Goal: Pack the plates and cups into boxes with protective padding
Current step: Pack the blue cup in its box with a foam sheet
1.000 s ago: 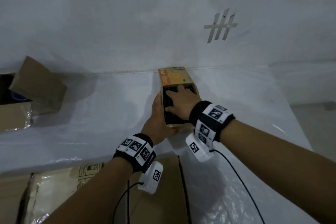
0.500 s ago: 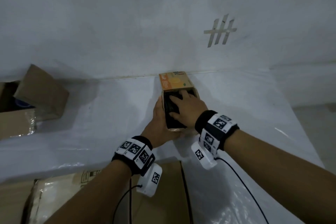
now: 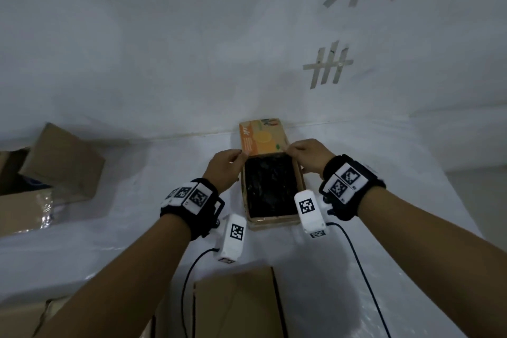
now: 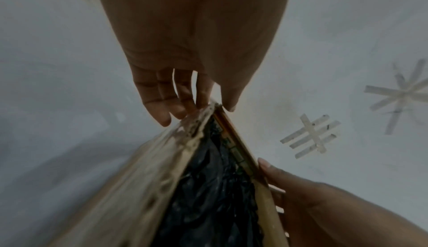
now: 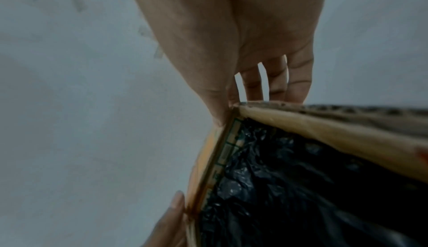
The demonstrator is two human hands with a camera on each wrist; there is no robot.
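Note:
A small cardboard box (image 3: 271,222) sits on the white-covered table against the wall. It is filled to the brim with crumpled black plastic padding (image 3: 270,186), which hides whatever lies under it. Its orange printed lid flap (image 3: 262,137) lies back toward the wall. My left hand (image 3: 242,156) pinches the flap's left corner between thumb and fingers (image 4: 203,102). At the right corner my right hand (image 3: 288,149) pinches it too, the thumb (image 5: 217,115) pressed at the hinge. Black padding (image 5: 289,177) fills the right wrist view below the rim.
A larger open cardboard box (image 3: 55,162) stands at the left edge. Flat cardboard (image 3: 236,304) lies at the near edge under my arms. Tape marks (image 3: 327,66) are stuck on the wall behind. The table drops off at the right (image 3: 466,214).
My right hand has lifted off the black padding and my left has left the box's side. Both have moved to the far corners and taken hold of the orange lid flap.

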